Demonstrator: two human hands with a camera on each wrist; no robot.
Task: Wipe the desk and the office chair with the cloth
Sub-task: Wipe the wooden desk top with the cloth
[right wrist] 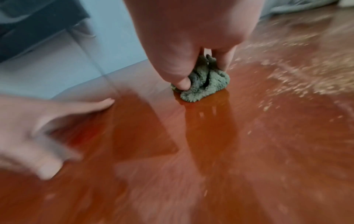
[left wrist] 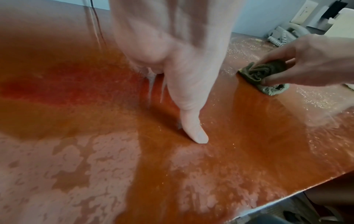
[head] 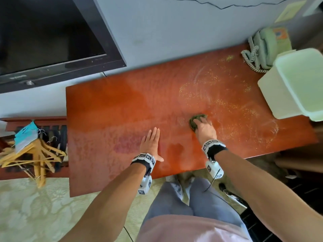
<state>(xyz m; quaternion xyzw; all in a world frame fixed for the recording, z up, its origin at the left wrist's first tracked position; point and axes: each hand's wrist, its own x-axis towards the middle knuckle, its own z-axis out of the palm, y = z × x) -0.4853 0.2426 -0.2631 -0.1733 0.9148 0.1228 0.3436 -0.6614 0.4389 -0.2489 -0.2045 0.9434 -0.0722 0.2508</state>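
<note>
Black flat-screen television [head: 49, 37] mounted on pale wall, upper left; wooden hangers [head: 35, 154] heaped at left, blue tag on top; pale green corded telephone [head: 267, 48] far right, white plastic bin [head: 272, 95] just beside it; patterned floor [head: 35, 212] below

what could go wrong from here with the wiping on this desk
The right hand grips a small bunched cloth, so it may just push the yellowish crumbs around or off the desk edge onto the floor. Wiping further right could bump the white bin or snag the phone's coiled cord. The left hand, flat on the desk, may leave prints.
</note>
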